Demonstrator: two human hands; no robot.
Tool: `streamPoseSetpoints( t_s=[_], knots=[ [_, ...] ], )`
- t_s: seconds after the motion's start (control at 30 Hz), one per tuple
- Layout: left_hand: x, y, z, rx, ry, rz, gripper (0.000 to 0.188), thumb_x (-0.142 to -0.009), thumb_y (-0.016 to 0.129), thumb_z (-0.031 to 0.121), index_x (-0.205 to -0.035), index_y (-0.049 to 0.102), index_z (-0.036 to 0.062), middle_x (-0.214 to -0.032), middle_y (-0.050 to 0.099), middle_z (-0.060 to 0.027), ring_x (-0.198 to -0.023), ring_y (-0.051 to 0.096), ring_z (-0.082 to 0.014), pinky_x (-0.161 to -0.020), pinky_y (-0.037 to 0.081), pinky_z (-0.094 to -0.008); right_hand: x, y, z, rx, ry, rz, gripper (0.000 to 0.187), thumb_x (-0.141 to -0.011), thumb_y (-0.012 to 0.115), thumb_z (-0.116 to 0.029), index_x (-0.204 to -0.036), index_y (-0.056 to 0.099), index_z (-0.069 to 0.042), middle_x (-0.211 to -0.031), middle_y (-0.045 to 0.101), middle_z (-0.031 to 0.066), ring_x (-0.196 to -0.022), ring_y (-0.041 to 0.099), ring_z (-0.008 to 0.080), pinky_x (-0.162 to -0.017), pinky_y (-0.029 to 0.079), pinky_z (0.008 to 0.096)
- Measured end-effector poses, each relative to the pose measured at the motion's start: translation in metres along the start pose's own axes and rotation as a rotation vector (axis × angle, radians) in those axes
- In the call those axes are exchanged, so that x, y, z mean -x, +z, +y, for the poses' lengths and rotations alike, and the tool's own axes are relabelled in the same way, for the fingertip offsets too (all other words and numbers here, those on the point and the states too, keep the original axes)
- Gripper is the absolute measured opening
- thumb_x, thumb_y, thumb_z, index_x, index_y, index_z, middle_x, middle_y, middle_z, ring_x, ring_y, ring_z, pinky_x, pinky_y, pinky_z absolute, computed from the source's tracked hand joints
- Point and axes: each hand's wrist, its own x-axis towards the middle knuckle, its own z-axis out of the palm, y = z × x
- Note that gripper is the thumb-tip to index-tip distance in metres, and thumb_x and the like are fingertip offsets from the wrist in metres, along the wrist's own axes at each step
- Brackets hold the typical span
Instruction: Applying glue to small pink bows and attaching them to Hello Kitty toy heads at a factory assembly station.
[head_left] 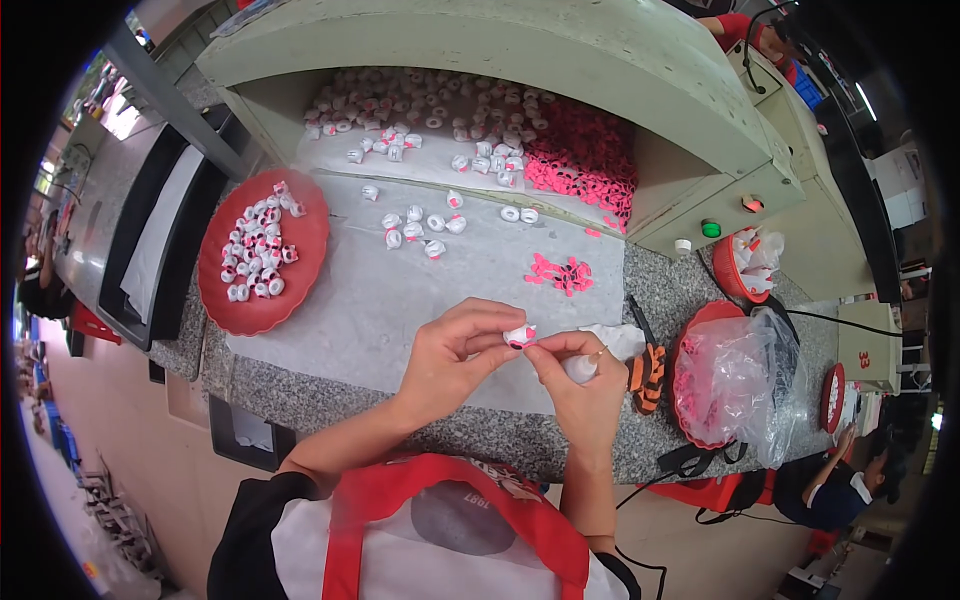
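Note:
My left hand (450, 362) pinches a small rounded white toy piece (519, 336) with pink and black patches between its thumb and fingers. From the other side, the thumb and forefinger of my right hand (583, 395) press together against the same piece. A ring shows on one right finger. Something whitish (580, 369), perhaps a small bottle, lies within the curl of that hand; its kind is unclear. Just beyond my hands, flat pink and black pieces (562, 273) lie in a small heap on the grey-white sheet (370, 300). Several similar white pieces (433, 224) sit farther back.
At left stands a red dish (312, 225) of white-and-pink pieces. A pale green shelf (500, 45) spans the back, with white and pink heaps beneath. Orange-and-black scissors (648, 380), a plastic-covered red basin (690, 335) and a small orange basket (728, 270) are at right.

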Motion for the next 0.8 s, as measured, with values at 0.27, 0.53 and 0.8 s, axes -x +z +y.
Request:
streamPoseSetpoints(
  t_s=[0.27,0.53,0.8],
  knots=[
    [0.0,0.001,0.005,0.098,-0.13,0.001,0.027,-0.077,0.053,-0.009,-0.104,0.054,-0.0044,-0.108,0.053,-0.0155,-0.098,0.054,-0.0206,-0.086,0.045,-0.0307,0.001,0.003,0.004,-0.035,0.001,-0.042,0.017,-0.069,0.068,0.001,-0.084,0.06,0.0,-0.072,0.059,0.0017,-0.064,0.052,0.0051,-0.056,0.041,0.0171],
    [0.004,0.007,0.002,-0.054,0.053,-0.001,0.024,-0.081,0.05,-0.007,-0.105,0.053,-0.0047,-0.107,0.052,-0.0146,-0.098,0.053,-0.0207,-0.082,0.046,-0.0291,-0.005,0.0,0.006,-0.09,-0.016,-0.103,0.017,-0.068,0.067,0.002,-0.083,0.06,0.0,-0.073,0.059,0.002,-0.066,0.052,0.0052,-0.058,0.041,0.0175],
    [0.004,0.005,0.0,0.018,0.012,0.044,0.023,-0.081,0.051,-0.006,-0.104,0.054,-0.0029,-0.104,0.053,-0.0111,-0.096,0.055,-0.0178,-0.083,0.045,-0.0266,-0.009,0.004,0.013,-0.046,-0.103,-0.096,0.013,-0.07,0.067,-0.001,-0.08,0.06,-0.001,-0.07,0.057,0.0016,-0.062,0.051,0.0049,-0.053,0.04,0.0183]
  ],
)
